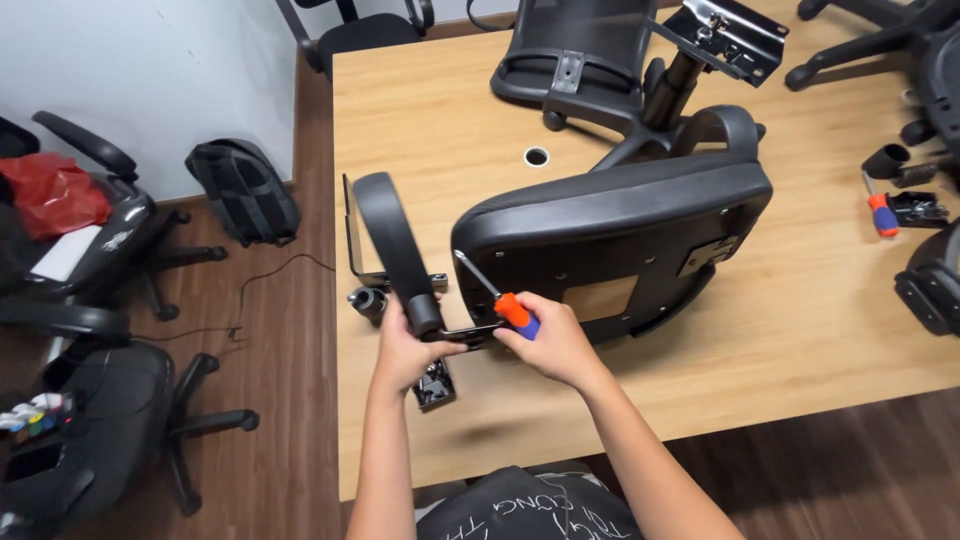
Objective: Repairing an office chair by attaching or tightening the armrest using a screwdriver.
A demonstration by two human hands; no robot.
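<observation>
My left hand [405, 345] grips the lower end of a black curved chair armrest [395, 245] that stands upright on the wooden table [440, 120]. My right hand [553, 340] holds a screwdriver [500, 298] with an orange and blue handle, its shaft pointing up and left toward the armrest. Just behind my right hand lies a black office chair seat [610, 235] tipped on its side, underside facing me. A small black bracket [434, 385] lies on the table below my left hand.
A mesh chair back [575, 50] and a chair base with a metal plate [725, 35] lie at the table's far side. A second screwdriver [880, 212] and black parts sit at the right edge. Office chairs [90, 260] and a backpack [243, 192] stand on the floor left.
</observation>
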